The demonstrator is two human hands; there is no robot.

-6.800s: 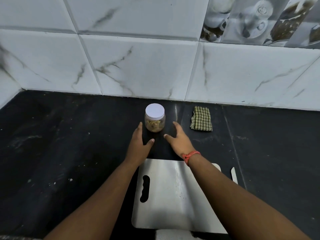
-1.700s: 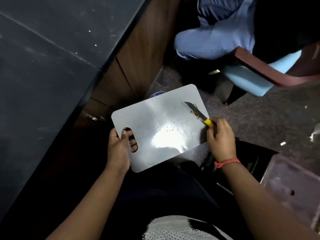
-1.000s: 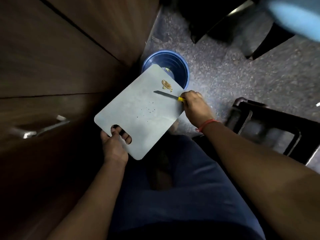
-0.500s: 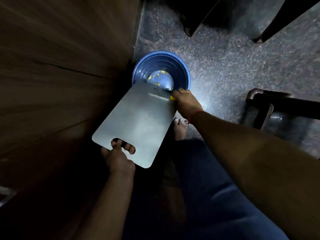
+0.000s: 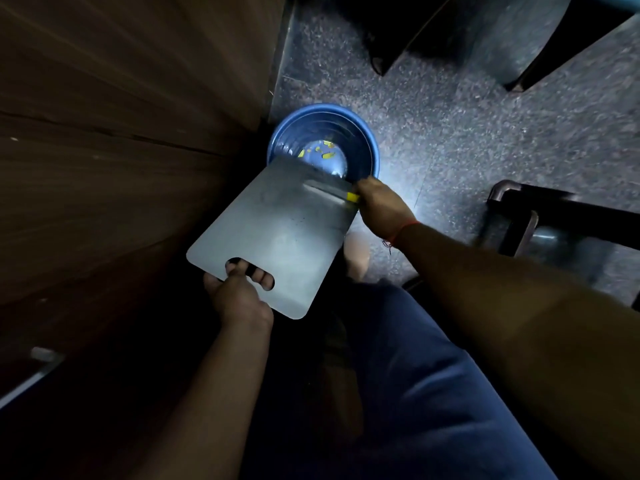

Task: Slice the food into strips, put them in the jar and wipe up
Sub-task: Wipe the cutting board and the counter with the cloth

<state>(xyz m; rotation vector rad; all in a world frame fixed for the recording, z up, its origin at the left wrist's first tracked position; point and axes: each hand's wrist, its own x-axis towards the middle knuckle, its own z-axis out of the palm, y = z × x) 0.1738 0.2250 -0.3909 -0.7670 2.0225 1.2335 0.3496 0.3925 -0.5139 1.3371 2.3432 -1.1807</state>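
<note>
My left hand [image 5: 239, 296] grips the steel cutting board [image 5: 280, 233] by its handle slot, fingers through the hole. The board tilts down with its far edge over a blue bin [image 5: 367, 147] on the floor. My right hand [image 5: 381, 206] holds the yellow-handled knife [image 5: 332, 190], its blade lying flat on the board near the far edge. Yellow food scraps [image 5: 323, 152] lie at the bottom of the bin. The jar and the cloth are out of view.
A brown wooden cabinet front [image 5: 121, 150] fills the left side, close to the board and bin. Dark chair legs [image 5: 391, 46] stand at the top, a black stool frame [image 5: 540, 216] at the right. The floor is grey speckled stone.
The scraps that lay on the board a second ago are now in the bin. The knife blade has slid toward the board's far edge. The board stays tilted over the bin.
</note>
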